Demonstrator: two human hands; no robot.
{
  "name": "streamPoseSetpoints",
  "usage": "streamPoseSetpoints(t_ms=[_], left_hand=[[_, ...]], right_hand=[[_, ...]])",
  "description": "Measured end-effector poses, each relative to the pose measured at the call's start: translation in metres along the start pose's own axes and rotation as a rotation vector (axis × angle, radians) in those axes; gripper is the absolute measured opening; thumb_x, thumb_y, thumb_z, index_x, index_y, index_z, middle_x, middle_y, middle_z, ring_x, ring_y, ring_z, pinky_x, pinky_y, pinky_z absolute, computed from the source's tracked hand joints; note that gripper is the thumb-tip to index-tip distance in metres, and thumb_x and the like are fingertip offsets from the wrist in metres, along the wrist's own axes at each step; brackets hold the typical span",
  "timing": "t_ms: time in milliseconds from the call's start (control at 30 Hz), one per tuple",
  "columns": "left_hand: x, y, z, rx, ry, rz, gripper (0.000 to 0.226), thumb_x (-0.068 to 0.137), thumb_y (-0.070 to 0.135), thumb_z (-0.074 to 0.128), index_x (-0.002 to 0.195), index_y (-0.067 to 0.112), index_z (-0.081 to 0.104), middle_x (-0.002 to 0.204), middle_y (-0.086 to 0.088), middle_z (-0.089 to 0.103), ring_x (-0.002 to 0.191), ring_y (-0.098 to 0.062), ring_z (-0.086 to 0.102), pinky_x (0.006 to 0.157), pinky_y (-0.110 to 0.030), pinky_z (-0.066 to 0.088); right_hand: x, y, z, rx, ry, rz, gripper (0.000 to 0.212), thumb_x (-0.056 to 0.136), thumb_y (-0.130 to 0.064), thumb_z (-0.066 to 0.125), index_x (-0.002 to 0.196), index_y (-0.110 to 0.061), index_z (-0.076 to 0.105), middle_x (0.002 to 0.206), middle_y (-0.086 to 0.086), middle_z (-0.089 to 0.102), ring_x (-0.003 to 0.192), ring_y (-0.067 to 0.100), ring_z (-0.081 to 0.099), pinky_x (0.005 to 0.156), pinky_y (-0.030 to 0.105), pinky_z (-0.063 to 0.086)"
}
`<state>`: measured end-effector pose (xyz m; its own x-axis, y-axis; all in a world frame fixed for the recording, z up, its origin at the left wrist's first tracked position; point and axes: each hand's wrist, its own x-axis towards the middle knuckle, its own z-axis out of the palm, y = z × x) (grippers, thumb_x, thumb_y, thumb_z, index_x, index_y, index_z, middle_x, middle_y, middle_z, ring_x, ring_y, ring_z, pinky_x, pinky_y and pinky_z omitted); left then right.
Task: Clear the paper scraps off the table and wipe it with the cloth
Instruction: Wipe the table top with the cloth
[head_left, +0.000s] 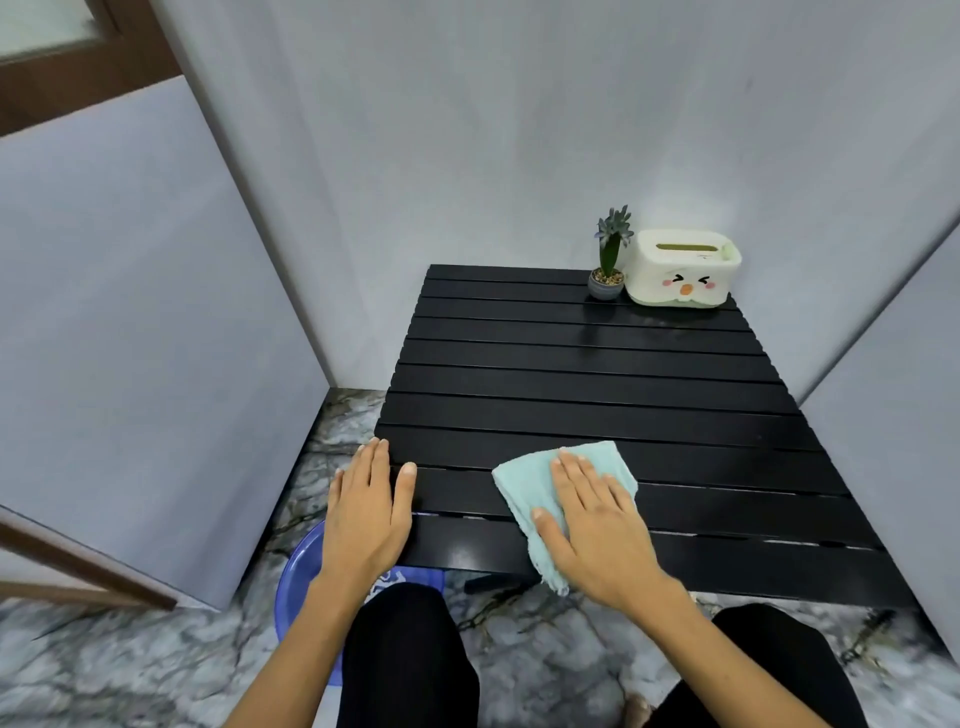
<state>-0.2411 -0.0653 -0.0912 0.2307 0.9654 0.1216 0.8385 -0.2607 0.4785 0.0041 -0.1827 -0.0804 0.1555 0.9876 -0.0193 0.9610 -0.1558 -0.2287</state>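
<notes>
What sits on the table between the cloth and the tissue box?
Nothing: in the head view the black slats of the table run bare from the cloth to the tissue box.

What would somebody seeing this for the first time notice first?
Probably the pale green cloth pressed flat under the right hand at the near edge of the black slatted table, bright against the dark top. The left hand lies open on the table's near left corner. Next, the white tissue box with a cartoon face and the small potted plant beside it in the far right corner.
</notes>
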Motion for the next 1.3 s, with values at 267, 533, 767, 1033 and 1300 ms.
streamPoseSetpoints(t_ms=[267, 533, 767, 1033, 1300], left_hand=[[0.001, 0.015, 0.010, 0.094, 0.020, -0.047, 0.083, 0.093, 0.063, 0.006, 0.151, 0.012, 0.034, 0.161, -0.006, 0.027, 0.149, -0.020, 0.018, 0.121, -0.043, 0.013], [0.001, 0.012, 0.011, 0.121, 0.013, 0.010, 0.080, 0.093, 0.065, 0.008, 0.151, 0.017, 0.035, 0.161, 0.004, 0.025, 0.150, -0.011, 0.013, 0.122, -0.041, 0.011], [0.000, 0.012, 0.012, 0.122, 0.000, 0.043, 0.076, 0.095, 0.063, 0.013, 0.151, 0.016, 0.035, 0.160, 0.002, 0.028, 0.150, -0.012, 0.015, 0.122, -0.039, 0.010], [-0.001, 0.012, 0.013, 0.147, 0.001, 0.052, 0.075, 0.096, 0.062, 0.017, 0.150, 0.015, 0.037, 0.159, -0.001, 0.030, 0.149, -0.016, 0.018, 0.122, -0.041, 0.011], [-0.001, 0.012, 0.010, 0.107, 0.007, 0.061, 0.072, 0.096, 0.059, 0.018, 0.149, 0.015, 0.039, 0.158, 0.000, 0.032, 0.149, -0.015, 0.020, 0.122, -0.039, 0.010]], right_hand=[[0.037, -0.030, 0.006, -0.030, -0.016, 0.045, 0.081, 0.091, -0.062, 0.000, 0.156, -0.015, 0.003, 0.164, -0.001, -0.005, 0.150, 0.015, -0.008, 0.120, 0.041, -0.008], [-0.018, -0.018, 0.012, -0.043, 0.051, -0.121, 0.060, 0.099, -0.056, 0.025, 0.149, -0.026, 0.038, 0.157, -0.003, 0.033, 0.145, 0.019, 0.031, 0.112, 0.045, 0.017], [0.000, 0.017, 0.005, -0.087, 0.095, 0.093, 0.065, 0.097, -0.049, 0.023, 0.147, -0.012, 0.042, 0.155, 0.010, 0.037, 0.143, 0.026, 0.034, 0.114, 0.044, 0.014], [0.065, -0.006, -0.004, 0.076, 0.083, 0.162, 0.082, 0.087, -0.048, -0.003, 0.149, -0.011, 0.035, 0.160, 0.007, 0.028, 0.149, 0.024, 0.016, 0.120, 0.042, 0.011], [0.020, -0.006, 0.001, 0.093, -0.009, -0.272, 0.062, 0.098, -0.050, 0.018, 0.152, -0.023, 0.030, 0.160, -0.008, 0.025, 0.148, 0.010, 0.017, 0.121, 0.032, 0.003]])
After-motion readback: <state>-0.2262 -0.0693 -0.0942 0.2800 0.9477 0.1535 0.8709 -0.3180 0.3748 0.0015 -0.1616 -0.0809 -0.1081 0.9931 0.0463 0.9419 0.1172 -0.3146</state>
